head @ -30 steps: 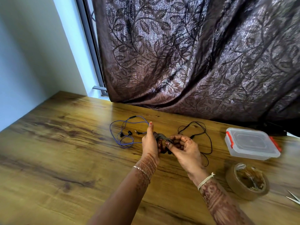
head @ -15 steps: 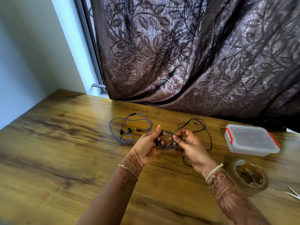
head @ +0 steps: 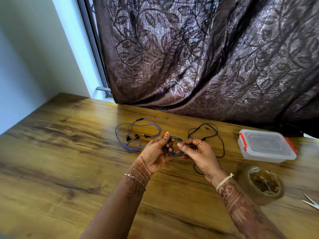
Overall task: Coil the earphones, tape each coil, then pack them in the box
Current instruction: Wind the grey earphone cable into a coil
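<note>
**Grey earphone coil** point(head: 176, 139). Wound into a tight ring and held just above the bench point(head: 60, 161), between both hands.
- Left hand point(head: 155, 150): thumb raised over the ring's far edge, fingers point(head: 170, 144) curled through it, gripping.
- Right hand point(head: 202, 152): fingers point(head: 183, 144) pinching the ring's right side. Whether they hold a loose end there cannot be told.

**Step in hand (judged).** The first set is being coiled and is at or near its finish. No tape shows on the ring.

**Surroundings, placed from the coil.**
- Left: blue earphones point(head: 136, 135), loose and uncoiled on the bench.
- Right, partly hidden by the right hand: black earphones point(head: 205, 124), likewise loose.
- Further right: clear plastic box point(head: 265, 146), lid on, red clips.
- Right and nearer the person: roll of brown tape point(head: 248, 187), lying flat.
- Farthest right: scissors point(head: 310, 201), tips only in view.
- Behind: patterned brown curtain point(head: 207, 57).

**Next move (judged).** One hand must pinch the ring so it does not spring open while the other reaches for the tape. Pulling and cutting a strip one-handed looks awkward. Two sets are not yet coiled, and the box is not yet opened.
</note>
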